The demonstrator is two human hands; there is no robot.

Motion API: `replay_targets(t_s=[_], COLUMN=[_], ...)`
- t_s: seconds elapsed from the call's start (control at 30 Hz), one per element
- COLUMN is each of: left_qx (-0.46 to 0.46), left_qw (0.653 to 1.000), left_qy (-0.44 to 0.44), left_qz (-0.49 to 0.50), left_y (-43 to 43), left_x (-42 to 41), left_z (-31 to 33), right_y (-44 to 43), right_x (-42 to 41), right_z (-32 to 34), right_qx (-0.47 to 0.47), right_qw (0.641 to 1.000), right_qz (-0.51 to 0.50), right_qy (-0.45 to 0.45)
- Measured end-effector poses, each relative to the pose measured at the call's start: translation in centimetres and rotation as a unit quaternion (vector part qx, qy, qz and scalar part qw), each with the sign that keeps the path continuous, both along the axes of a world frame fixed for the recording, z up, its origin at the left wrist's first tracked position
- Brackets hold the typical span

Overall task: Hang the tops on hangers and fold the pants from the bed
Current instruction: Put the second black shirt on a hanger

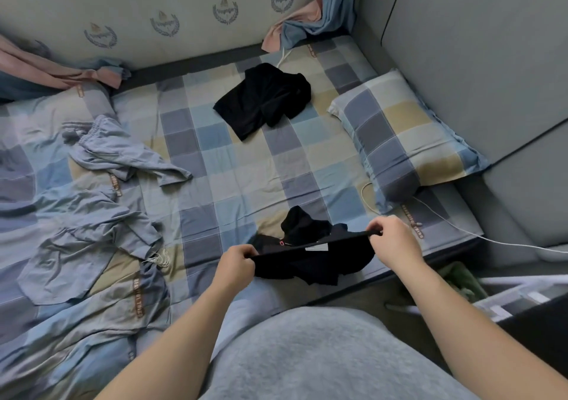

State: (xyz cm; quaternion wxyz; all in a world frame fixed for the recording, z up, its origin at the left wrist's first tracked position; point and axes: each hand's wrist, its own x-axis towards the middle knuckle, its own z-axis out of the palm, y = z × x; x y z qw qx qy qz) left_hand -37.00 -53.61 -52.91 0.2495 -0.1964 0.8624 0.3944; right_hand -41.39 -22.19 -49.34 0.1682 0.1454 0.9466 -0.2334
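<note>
Black garment (313,261) is what I've got on the head cam, one edge pulled taut between both hands, can't tell if it's a top or pants. Left hand (238,261) has its fingers curled round one end, right hand (395,240) pinches the other, and the loose cloth sags onto the checked bed (246,178) under the grip. White cable (491,240) runs just right of the right hand. Well off to the left lie crumpled blue-grey clothes (123,154). Beyond the grip there's a second black piece (264,98) on the sheet, pillow (405,141) to its right.
</note>
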Motion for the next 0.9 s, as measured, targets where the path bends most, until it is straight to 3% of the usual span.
replay_targets(t_s=[0.23, 0.43, 0.53, 0.67, 0.9], left_qx=[0.033, 0.102, 0.146, 0.186, 0.140], left_qw=[0.995, 0.970, 0.944, 0.909, 0.809], left_qy=[-0.030, -0.048, -0.045, -0.069, -0.131], left_qz=[-0.094, -0.213, -0.294, -0.367, -0.556], left_y=[-1.4, -2.5, -1.8, -0.1, 2.3], left_x=[1.1, 0.4, 1.0, 4.0, 13.6], left_z=[-0.3, 1.3, 2.1, 1.6, 2.0], right_y=[-1.7, -4.6, -7.3, -11.5, -17.9], right_x=[5.5, 13.2, 18.8, 27.4, 41.5], right_z=[-0.8, 1.3, 1.7, 2.8, 3.4], right_qx=[-0.147, -0.215, -0.229, -0.260, -0.210], right_qw=[0.984, 0.944, 0.888, 0.815, 0.684], right_qz=[-0.099, -0.244, -0.376, -0.475, -0.657], right_qy=[-0.030, 0.053, 0.135, 0.206, 0.238])
